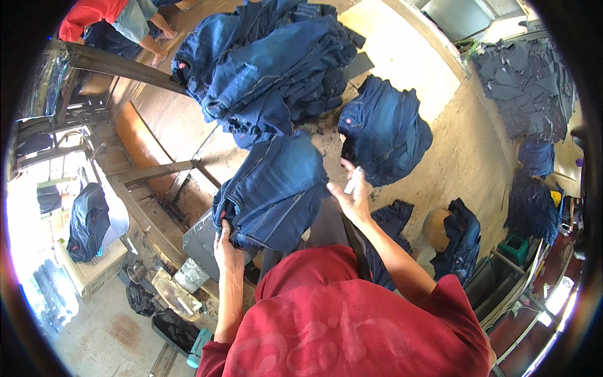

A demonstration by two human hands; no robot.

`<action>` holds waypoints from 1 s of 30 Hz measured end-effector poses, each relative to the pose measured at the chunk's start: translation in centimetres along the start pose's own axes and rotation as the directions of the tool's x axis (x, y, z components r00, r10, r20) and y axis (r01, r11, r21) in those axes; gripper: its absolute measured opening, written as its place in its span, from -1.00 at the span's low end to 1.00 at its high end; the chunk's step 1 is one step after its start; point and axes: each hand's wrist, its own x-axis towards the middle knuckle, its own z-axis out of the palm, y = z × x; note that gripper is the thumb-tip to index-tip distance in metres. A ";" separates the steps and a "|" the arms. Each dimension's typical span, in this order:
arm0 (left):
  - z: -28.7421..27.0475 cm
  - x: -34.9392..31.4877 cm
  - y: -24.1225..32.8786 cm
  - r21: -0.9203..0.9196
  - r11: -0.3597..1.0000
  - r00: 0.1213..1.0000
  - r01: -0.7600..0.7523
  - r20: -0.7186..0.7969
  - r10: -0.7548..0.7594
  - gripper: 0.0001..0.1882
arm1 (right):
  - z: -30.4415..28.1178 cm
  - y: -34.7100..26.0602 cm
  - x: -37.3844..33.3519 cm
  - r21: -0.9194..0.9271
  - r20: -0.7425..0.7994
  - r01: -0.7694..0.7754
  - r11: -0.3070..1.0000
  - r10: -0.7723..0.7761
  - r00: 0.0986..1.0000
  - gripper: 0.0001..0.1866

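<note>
My left hand (228, 250) grips a pair of dark blue jeans (279, 182) by its lower left corner, beside a small red tag. The folded jeans slope up and away over my lap. Just right of them, my right hand (355, 200) is closed around a small white object (353, 181), too small to name. Its fingertips are close to a second stack of folded blue jeans (386, 129), which also shows a red tag. Beyond both lies a big heap of jeans (270, 63).
Dark garments (524, 88) are piled at the far right, with more denim (461, 242) near a round stool (436, 229). A wooden beam (119, 69) runs along the left. Jeans (88, 220) rest on a beige box (94, 270). A person in red (91, 16) is at the upper left.
</note>
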 end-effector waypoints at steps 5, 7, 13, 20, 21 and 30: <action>4.8 -0.2 -2.1 -0.040 0.997 0.990 0.071 0.127 -0.066 -0.44 | 0.6 3.4 -3.3 0.081 0.294 -0.054 0.995 0.028 0.955 -0.48; 4.4 0.0 -1.9 0.014 1.000 1.000 -0.006 -0.012 0.006 -0.44 | 0.0 3.6 -6.2 -0.006 0.446 -0.113 0.994 0.104 0.889 -0.57; -8.3 4.7 4.4 -0.069 0.965 0.958 -0.253 -0.157 0.240 -0.37 | -0.6 4.2 -3.2 0.466 0.255 -0.653 0.597 0.616 0.745 -0.05; -16.1 4.0 6.8 0.605 0.764 0.735 -0.225 -0.409 0.540 -0.25 | 0.2 4.0 10.3 0.929 0.116 -0.320 0.184 0.677 0.727 -0.26; -14.5 2.9 6.7 0.798 0.599 0.661 -0.067 -0.415 0.626 -0.22 | -0.5 4.1 12.2 0.936 0.047 -0.280 0.212 0.715 0.698 -0.37; 12.6 0.1 -6.0 0.460 -0.367 0.440 -0.809 0.887 0.140 -0.14 | -9.4 -0.2 19.9 0.678 -0.541 -0.053 0.733 0.546 0.640 -0.75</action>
